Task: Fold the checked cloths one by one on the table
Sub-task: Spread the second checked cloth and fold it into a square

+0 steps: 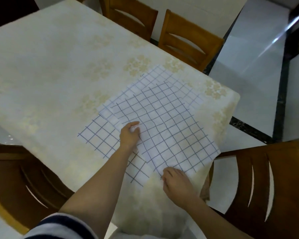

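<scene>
Head view: opening of a fold on the top checked cloth [166, 128], which lies spread over the other checked cloths [100, 135] at the near right corner of the table [50, 66], with the left hand [129, 135] pinching its left corner and the right hand [176, 180] pinching its near corner; the next move probably calls for lifting this edge across to the far edge, corners matched.

One view only, head-worn and wide-angle. It looks forward and steeply down from above the near corner of the worktop [50, 66]. Close range: both forearms enter from the bottom edge, with the left hand [129, 135] and right hand [176, 183] below mid-frame. The top checked cloth [162, 126] sits about centre. The horizon is tilted and the worktop runs diagonally to the upper left. Chairs [266, 178] and tiled floor [248, 49] fill the margins.
</scene>
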A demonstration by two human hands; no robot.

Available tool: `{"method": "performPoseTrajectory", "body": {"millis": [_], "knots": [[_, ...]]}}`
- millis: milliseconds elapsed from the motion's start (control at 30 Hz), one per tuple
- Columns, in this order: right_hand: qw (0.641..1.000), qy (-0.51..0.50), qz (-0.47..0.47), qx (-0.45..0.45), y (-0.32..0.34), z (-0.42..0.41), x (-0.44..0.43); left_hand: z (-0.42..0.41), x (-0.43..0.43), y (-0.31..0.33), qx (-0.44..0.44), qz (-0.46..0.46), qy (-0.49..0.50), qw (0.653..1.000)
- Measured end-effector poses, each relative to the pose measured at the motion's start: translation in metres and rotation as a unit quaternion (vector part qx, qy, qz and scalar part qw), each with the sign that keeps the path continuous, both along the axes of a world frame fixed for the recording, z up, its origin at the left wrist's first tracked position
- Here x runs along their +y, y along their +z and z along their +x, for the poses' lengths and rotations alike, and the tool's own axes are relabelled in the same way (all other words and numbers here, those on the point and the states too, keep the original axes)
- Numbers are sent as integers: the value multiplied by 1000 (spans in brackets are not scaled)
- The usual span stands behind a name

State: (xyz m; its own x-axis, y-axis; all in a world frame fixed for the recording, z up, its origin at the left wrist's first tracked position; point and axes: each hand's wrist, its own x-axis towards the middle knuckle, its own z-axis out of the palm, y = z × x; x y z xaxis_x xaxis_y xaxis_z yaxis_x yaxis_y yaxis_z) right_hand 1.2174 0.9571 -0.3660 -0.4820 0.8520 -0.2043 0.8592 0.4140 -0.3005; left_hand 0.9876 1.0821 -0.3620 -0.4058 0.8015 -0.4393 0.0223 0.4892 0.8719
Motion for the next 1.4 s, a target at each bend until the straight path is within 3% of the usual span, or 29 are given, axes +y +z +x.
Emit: {"method": "performPoseTrajectory", "body": {"millis": [133,267,400,533,767,900,1000,1100,1167,1267,1333,1400], "knots": [[997,-60,38,-42,-6,13,10,-8,-12,-7,-4,17,71,997],[989,-123,72,-48,4,22,30,6,-40,-1,-76,18,174,982],[973,-206,73,-74,9,25,35,35,-88,3,-84,10,162,983],[956,-268,55,-104,10,36,26,50,-121,-2,-85,-16,67,994],[985,-162,-20,-47,6,7,35,23,-129,14,5,-26,31,999],[989,-122,-51,-70,0,-15,49,14,-126,15,105,34,-27,994],[987,-136,-40,-79,1,-25,54,18,-103,12,224,96,-118,963],[987,-152,2,-48,4,-33,63,25,-61,19,255,173,-156,938],[989,-144,7,-34,3,-39,75,26,-32,7,320,201,-227,897],[989,-130,-52,-46,-8,-42,86,22,-5,-23,442,78,-386,806],[988,-124,-57,-74,-17,-32,85,14,-6,-39,486,13,-442,753],[987,-123,-37,-98,-24,-16,79,3,-15,-47,506,5,-449,737]]}}
